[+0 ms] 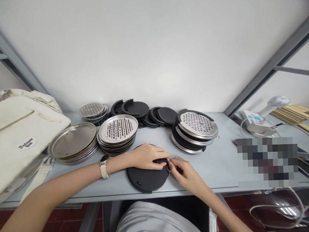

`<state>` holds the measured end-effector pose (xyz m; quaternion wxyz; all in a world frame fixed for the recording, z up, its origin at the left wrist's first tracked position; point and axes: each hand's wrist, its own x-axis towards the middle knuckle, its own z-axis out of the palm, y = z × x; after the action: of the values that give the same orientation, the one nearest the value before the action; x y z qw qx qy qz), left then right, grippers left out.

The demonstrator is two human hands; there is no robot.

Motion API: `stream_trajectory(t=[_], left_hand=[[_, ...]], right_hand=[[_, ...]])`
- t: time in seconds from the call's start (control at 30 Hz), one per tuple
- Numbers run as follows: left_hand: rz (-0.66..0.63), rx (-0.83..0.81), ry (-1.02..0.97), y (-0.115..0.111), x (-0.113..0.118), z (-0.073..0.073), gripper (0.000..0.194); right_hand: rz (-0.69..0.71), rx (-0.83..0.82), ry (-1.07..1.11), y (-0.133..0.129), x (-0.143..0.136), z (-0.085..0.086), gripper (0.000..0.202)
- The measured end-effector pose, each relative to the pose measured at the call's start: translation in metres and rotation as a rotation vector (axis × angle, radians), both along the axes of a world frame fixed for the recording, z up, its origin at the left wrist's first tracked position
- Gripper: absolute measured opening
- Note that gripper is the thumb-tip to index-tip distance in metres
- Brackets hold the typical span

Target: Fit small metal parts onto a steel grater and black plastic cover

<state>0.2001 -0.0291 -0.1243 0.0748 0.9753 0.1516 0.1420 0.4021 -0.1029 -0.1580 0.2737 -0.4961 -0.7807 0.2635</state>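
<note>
A round black disc (146,180) with a thin metal edge lies flat near the table's front edge. My left hand (148,156) rests across its top, thumb and fingers closed on the black rim at the right. At that same edge, my right hand (183,170) pinches a small metal ring (168,168) between thumb and fingertips. How the ring joins the disc is hidden by the fingers. Behind my left hand stands a stack of oval metal grater plates (118,129). To the right, a pile of grater plates with black rims (197,123) stands close by.
Plain round metal plates (74,140) are stacked on the left, beside a cream bag (25,134). Perforated discs (91,110) and black round parts (136,109) line the wall. A white device (258,124) with cables sits at the right.
</note>
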Motion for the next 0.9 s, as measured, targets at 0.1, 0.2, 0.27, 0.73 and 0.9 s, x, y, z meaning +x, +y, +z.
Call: stream_trajectory(t=[0.1,0.2,0.27,0.73,0.9], left_hand=[[-0.001,0.002,-0.005,0.0002,0.0002,-0.0003,0.019],[0.001,0.017,-0.002,0.0002,0.0003,-0.0005,0.020],[0.003,0.019,-0.002,0.0002,0.0003,-0.0005,0.021],[-0.020,0.041,-0.010,-0.0004,0.0002,-0.0005,0.007],[0.002,0.002,-0.001,-0.0008,0.0006,0.0006,0.008]], right_hand=[[0.015,-0.002,-0.007,-0.0014,-0.0007,0.0017,0.033],[0.037,0.004,-0.005,-0.0013,-0.0017,0.0037,0.033],[0.031,0.004,0.003,-0.0006,-0.0020,0.0046,0.033],[-0.053,0.010,0.037,-0.0013,-0.0015,0.0019,0.027],[-0.036,0.009,0.033,0.0001,-0.0016,0.0026,0.029]])
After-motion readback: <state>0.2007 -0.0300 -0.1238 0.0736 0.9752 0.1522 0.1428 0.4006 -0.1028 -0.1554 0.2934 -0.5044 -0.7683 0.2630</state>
